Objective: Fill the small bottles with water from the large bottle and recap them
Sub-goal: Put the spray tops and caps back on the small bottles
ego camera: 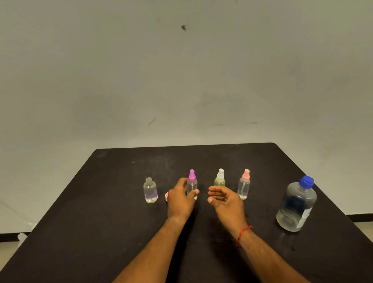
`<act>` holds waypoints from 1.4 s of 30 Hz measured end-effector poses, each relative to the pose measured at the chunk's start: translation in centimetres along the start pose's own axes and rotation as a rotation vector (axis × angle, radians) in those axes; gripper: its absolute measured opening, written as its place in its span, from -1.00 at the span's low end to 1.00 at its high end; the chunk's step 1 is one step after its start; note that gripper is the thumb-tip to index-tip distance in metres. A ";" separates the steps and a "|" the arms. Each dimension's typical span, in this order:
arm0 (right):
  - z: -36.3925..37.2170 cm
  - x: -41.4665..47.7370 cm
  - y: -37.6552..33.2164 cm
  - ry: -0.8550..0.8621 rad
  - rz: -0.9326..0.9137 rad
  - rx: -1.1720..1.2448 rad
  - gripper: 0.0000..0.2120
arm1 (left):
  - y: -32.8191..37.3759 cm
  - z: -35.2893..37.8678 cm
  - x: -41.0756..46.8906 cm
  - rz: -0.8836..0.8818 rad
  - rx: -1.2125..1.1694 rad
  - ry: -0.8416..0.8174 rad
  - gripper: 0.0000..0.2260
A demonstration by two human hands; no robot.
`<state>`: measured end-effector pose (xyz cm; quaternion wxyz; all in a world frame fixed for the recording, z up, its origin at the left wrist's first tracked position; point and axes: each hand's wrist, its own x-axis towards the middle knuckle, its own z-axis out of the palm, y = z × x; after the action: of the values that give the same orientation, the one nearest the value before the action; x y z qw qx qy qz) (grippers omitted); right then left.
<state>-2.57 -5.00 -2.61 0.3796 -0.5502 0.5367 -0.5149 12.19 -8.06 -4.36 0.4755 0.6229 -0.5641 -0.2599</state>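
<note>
Several small clear bottles stand in a row on the black table [100, 248]. The leftmost bottle [150, 190] has no cap. My left hand [180, 201] curls round the purple-capped spray bottle [192, 181]. A small pink cap [166, 196] shows just left of that hand. My right hand [224, 199] hovers with relaxed fingers in front of the white-capped yellowish bottle [219, 179], holding nothing. The pink-capped spray bottle [244, 184] stands to the right. The large water bottle [296, 205], with its blue cap on, stands at the far right.
A plain pale wall rises behind the table. The table's far edge lies behind the bottle row, and floor shows past both side edges. A red thread is tied on my right wrist.
</note>
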 end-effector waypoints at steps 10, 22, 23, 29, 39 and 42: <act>0.3 0.5 1.0 -0.004 0.026 -0.002 -0.69 | -0.8 0.1 0.8 -0.001 0.039 0.006 -0.67; 0.9 0.0 0.7 -0.016 0.001 -0.030 -0.69 | -0.7 -1.4 -1.2 0.032 0.026 0.072 -0.53; 1.1 -0.1 0.6 -0.018 -0.008 -0.037 -0.70 | -0.5 -2.0 -1.8 0.039 -0.010 0.123 -0.60; 3.4 -0.7 0.0 -0.054 -0.047 -0.112 -0.76 | -1.5 -6.3 -4.3 0.042 -0.095 0.352 -0.94; 8.8 -0.6 -0.5 -0.095 -0.138 -0.356 -0.76 | -4.9 -10.9 -2.5 -0.024 -0.005 0.376 -0.75; 9.9 -0.1 -0.6 -0.092 -0.166 -0.437 -0.73 | -5.3 -11.1 -1.2 -0.067 0.006 0.316 -0.61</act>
<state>7.26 -6.15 -3.84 0.2319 -0.6846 0.5704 -0.3902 23.89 -4.05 -4.75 0.5476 0.6759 -0.4620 -0.1730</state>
